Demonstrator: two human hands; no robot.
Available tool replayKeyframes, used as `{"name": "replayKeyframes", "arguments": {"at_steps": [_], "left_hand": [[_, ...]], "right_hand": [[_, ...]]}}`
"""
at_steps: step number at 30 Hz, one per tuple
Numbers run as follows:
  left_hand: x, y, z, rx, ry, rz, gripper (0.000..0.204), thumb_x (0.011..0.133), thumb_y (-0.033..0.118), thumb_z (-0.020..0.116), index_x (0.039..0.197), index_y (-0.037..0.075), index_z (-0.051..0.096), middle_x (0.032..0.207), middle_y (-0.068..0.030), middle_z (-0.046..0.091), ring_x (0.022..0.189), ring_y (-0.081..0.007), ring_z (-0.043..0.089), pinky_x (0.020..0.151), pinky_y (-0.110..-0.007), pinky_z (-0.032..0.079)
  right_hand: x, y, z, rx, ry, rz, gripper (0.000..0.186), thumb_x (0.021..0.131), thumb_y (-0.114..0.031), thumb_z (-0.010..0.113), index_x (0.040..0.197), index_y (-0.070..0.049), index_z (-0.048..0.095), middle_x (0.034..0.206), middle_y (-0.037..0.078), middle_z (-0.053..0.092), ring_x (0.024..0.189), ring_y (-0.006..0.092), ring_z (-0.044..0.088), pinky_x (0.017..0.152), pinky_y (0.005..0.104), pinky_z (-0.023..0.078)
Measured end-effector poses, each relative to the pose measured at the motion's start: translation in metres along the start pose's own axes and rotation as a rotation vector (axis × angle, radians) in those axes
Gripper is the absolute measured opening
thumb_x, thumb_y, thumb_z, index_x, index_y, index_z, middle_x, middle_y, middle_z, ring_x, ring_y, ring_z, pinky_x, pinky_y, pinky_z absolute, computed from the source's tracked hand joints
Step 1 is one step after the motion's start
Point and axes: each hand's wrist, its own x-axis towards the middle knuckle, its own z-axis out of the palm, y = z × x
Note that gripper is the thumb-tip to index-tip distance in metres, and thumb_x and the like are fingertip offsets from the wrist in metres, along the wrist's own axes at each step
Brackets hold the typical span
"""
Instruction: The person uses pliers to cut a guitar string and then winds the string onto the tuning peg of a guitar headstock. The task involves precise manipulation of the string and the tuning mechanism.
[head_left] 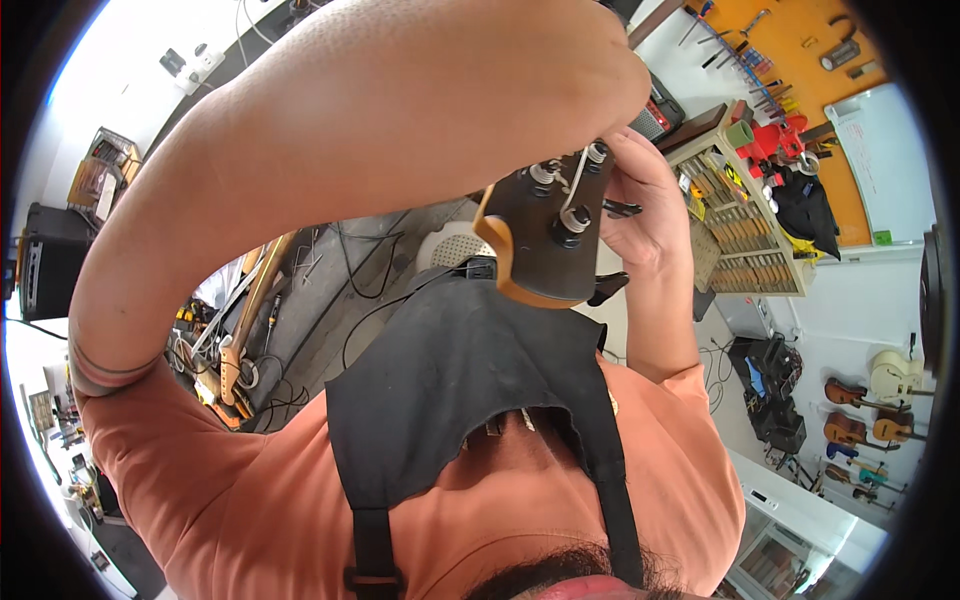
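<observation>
A dark guitar headstock [540,235] with a pale wooden edge is tilted in front of my chest, with silver tuning posts, a string and black tuner buttons. My right hand [645,200] grips its right side near the upper tuners, fingers curled and partly hidden behind it. My left arm crosses the upper view, and my left hand [595,70] is above the headstock, its fingers out of sight. A black apron [460,350] covers my chest below the instrument.
A bench at left holds a pale guitar neck [250,330], tools and cables. An amplifier [50,265] stands far left. At right are a drawer cabinet [760,260], an orange pegboard [800,50] with tools, a whiteboard [880,170] and several hanging guitars [850,430].
</observation>
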Motion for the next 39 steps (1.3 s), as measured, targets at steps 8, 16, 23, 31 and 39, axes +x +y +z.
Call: {"name": "replayKeyframes", "arguments": {"at_steps": [8, 16, 23, 31, 39], "left_hand": [[-0.010, 0.013, 0.001, -0.036, 0.109, -0.028, 0.014, 0.076, 0.011, 0.070, 0.082, 0.000, 0.064, 0.083, -0.0077, 0.060, 0.077, -0.0184, 0.062, 0.067, -0.027, 0.057], [-0.014, 0.024, -0.007, -0.082, 0.078, -0.109, 0.018, 0.073, 0.010, 0.072, 0.082, -0.002, 0.063, 0.080, -0.0091, 0.057, 0.075, -0.0195, 0.062, 0.065, -0.030, 0.057], [-0.015, 0.022, -0.011, -0.137, 0.038, -0.166, 0.017, 0.075, 0.008, 0.073, 0.085, -0.003, 0.065, 0.086, -0.0110, 0.062, 0.079, -0.0221, 0.065, 0.067, -0.030, 0.059], [-0.011, 0.023, -0.017, -0.005, -0.042, -0.140, 0.013, 0.078, 0.007, 0.072, 0.088, 0.000, 0.067, 0.089, -0.0079, 0.066, 0.086, -0.0207, 0.068, 0.076, -0.031, 0.059], [-0.011, 0.017, -0.008, -0.042, -0.045, -0.174, 0.017, 0.080, 0.007, 0.072, 0.093, -0.001, 0.066, 0.088, -0.0084, 0.066, 0.085, -0.0216, 0.068, 0.078, -0.032, 0.059]], "right_hand": [[-0.005, -0.002, 0.005, -0.078, 0.097, -0.003, 0.037, 0.107, -0.019, 0.050, 0.135, 0.004, 0.057, 0.119, 0.010, 0.072, 0.101, 0.0154, 0.073, 0.084, 0.0271, 0.057], [-0.002, 0.000, 0.003, -0.128, 0.177, 0.030, 0.035, 0.107, -0.019, 0.050, 0.134, 0.002, 0.059, 0.114, 0.008, 0.073, 0.096, 0.0136, 0.072, 0.081, 0.0274, 0.057], [-0.002, 0.002, 0.007, -0.106, 0.170, 0.021, 0.034, 0.107, -0.018, 0.050, 0.133, 0.003, 0.059, 0.114, 0.009, 0.073, 0.096, 0.0139, 0.073, 0.081, 0.0281, 0.057], [0.004, 0.003, 0.010, -0.071, 0.103, 0.021, 0.032, 0.108, -0.017, 0.049, 0.129, 0.005, 0.060, 0.113, 0.009, 0.073, 0.095, 0.0135, 0.073, 0.081, 0.0272, 0.057], [0.003, 0.005, 0.000, -0.061, 0.129, -0.006, 0.030, 0.108, -0.016, 0.050, 0.127, 0.005, 0.061, 0.110, 0.010, 0.074, 0.094, 0.0137, 0.074, 0.080, 0.0259, 0.058]]}}
